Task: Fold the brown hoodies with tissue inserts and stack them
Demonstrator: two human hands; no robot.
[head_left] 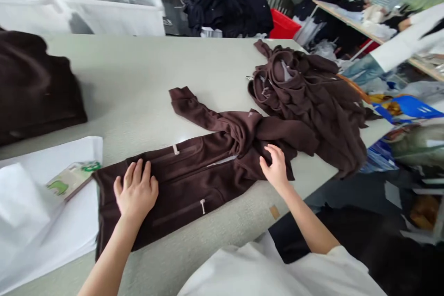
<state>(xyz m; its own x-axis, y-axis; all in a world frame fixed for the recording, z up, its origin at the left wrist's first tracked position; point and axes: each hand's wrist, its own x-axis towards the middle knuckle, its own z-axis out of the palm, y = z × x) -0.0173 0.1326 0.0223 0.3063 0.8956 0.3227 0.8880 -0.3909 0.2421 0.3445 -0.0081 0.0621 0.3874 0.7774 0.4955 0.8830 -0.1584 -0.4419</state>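
A dark brown zip jacket (194,171) lies along the table, its hem to the left and its hood and sleeves bunched on the right. Two pale zipper pulls show on its pockets. My left hand (136,189) rests flat on the cloth near the hem, fingers stretched out. Over the bunched upper part, my right hand (276,166) has its thumb and fingers apart with nothing between them; whether it touches the cloth I cannot tell. A heap of similar brown garments (305,88) lies just beyond, at the right.
White sheets (83,226) and a clear printed bag (72,178) lie left of the hem. A brown garment stack (31,88) stands at the table's (138,78) far left. Beyond are white bins (114,14), a red bin (282,25) and another person (405,41) at the right.
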